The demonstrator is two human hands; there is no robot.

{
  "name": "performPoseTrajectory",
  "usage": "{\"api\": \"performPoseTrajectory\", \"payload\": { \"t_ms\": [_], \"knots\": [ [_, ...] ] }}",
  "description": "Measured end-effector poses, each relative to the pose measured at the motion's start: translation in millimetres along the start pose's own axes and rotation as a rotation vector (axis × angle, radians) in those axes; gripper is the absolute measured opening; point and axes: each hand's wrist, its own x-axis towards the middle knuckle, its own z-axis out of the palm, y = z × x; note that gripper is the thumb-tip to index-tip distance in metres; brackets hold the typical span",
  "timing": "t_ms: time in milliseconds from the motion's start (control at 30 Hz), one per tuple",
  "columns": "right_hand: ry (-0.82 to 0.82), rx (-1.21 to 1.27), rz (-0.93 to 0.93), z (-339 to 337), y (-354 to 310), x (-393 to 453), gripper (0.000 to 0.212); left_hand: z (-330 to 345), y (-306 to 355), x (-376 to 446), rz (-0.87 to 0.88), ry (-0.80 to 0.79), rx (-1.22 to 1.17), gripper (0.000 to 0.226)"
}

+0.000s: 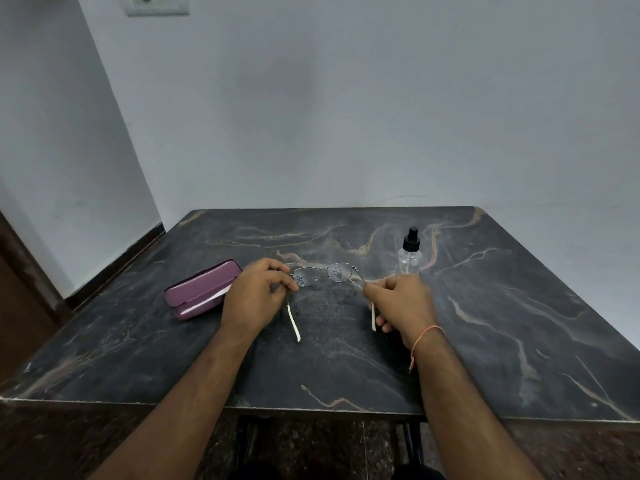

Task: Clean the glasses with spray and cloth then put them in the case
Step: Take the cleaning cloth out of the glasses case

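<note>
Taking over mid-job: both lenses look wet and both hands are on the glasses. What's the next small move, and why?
Probably free the left hand and fetch the cloth. Droplets sit on both lenses of the glasses, so spraying looks done; the spray bottle stands apart. No cloth shows plainly; the white edge in the open case may be it. The right hand can keep holding.

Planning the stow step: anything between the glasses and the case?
Nothing else on the table between them. The glasses are held by both hands; the left hand sits between them and the purple case, which looks only slightly ajar.
</note>
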Motion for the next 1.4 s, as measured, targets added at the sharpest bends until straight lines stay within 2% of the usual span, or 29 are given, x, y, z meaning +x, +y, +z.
{"api": "performPoseTrajectory", "payload": {
  "t_ms": [433,667,833,933,1033,1167,1267,1400],
  "knots": [
    [0.045,0.017,-0.029,-1.7,-2.5,-7.8,0.007,-5.8,7.6,-4.1,-0.007,-0.029,0.003,0.033],
    [0.087,0.023,-0.094,-0.9,-1.0,-15.5,0.011,-25.7,11.8,-24.7,0.001,0.139,-0.019,0.037],
    [0.142,-0.096,-0.272,2.9,-0.3,-22.8,0.035,-72.7,-22.6,-47.6,-0.024,0.196,0.014,0.035],
    [0.222,-0.157,-0.412,5.3,-3.1,-28.1,0.024,-100.1,-52.6,-60.0,-0.120,0.170,0.102,0.033],
    [0.261,-0.194,-0.601,9.3,-8.6,-35.0,0.019,-111.4,-71.0,-68.7,-0.317,0.144,0.102,0.032],
    [0.163,-0.281,-0.794,24.3,-22.5,-39.4,0.018,-109.9,-81.1,-65.5,-0.480,0.158,-0.004,0.030],
    [0.079,-0.347,-0.887,42.4,-44.0,-41.6,0.015,-106.8,-85.4,-64.6,-0.490,0.105,-0.013,0.031],
    [-0.105,-0.483,-0.890,77.8,-76.5,-41.1,0.023,-107.3,-86.5,-67.3,-0.455,0.085,-0.108,0.037]
  ]
}}
